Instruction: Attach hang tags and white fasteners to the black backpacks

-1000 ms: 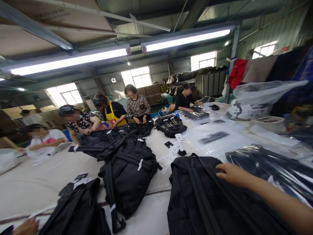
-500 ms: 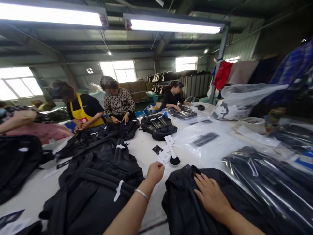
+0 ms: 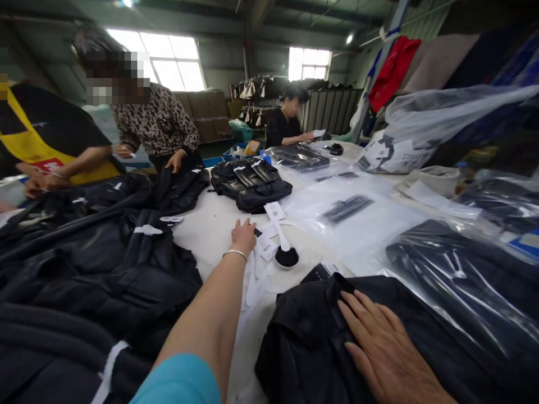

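Observation:
My left hand (image 3: 243,237) stretches out over the table, its fingers a little apart at the edge of several paper tags (image 3: 266,247). A dark card shows partly beside its fingertips. Close by lies a round thing with a black face and a white handle (image 3: 287,256). My right hand (image 3: 374,331) rests flat, fingers extended, on a black bag (image 3: 311,331) with a folded upper edge. A black card (image 3: 318,273) sticks out behind that bag. White strips (image 3: 252,280) lie on the tabletop below my left hand.
Black backpacks (image 3: 105,269) with white-wrapped straps are heaped at left; another black bag (image 3: 252,182) lies farther back. Clear plastic bags (image 3: 357,224) and a plastic-wrapped black bag (image 3: 458,275) cover the right. Co-workers (image 3: 151,120) stand across the table.
My left hand has reached forward to the tags, and its fingers have uncurled. My right hand stays flat on the black bag. The view has tilted down and come closer.

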### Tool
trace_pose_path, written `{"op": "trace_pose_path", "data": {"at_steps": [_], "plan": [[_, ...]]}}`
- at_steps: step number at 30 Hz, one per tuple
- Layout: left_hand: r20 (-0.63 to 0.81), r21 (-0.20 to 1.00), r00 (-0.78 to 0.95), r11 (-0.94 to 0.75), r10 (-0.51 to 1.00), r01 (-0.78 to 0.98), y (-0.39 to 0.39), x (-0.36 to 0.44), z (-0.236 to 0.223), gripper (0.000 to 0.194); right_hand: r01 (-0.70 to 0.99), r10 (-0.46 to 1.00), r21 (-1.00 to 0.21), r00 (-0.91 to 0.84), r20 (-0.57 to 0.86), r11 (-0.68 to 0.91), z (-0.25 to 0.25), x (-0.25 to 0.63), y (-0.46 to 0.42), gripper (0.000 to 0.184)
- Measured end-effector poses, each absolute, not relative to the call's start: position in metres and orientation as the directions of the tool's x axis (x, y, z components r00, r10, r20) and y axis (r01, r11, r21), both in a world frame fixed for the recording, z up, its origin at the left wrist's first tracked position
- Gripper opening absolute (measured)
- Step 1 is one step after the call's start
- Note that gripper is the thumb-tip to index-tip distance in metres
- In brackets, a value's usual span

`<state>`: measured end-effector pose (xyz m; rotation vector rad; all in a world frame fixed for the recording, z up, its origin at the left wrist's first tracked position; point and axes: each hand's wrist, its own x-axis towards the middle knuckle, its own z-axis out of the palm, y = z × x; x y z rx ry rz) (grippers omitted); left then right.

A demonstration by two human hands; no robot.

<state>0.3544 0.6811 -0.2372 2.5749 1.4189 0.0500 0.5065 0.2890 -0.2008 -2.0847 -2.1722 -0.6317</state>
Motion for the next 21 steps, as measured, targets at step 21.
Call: {"op": "trace_pose_path", "data": {"at_steps": [21], "plan": [[-0.171, 0.164, 0.505, -0.481, 0.846, 0.861, 0.692, 0.286, -0.092, 0.023, 0.99, 0.899, 0.139, -0.055, 0.435, -0.007, -0.217, 0.517, 0.287, 0.053]]}}
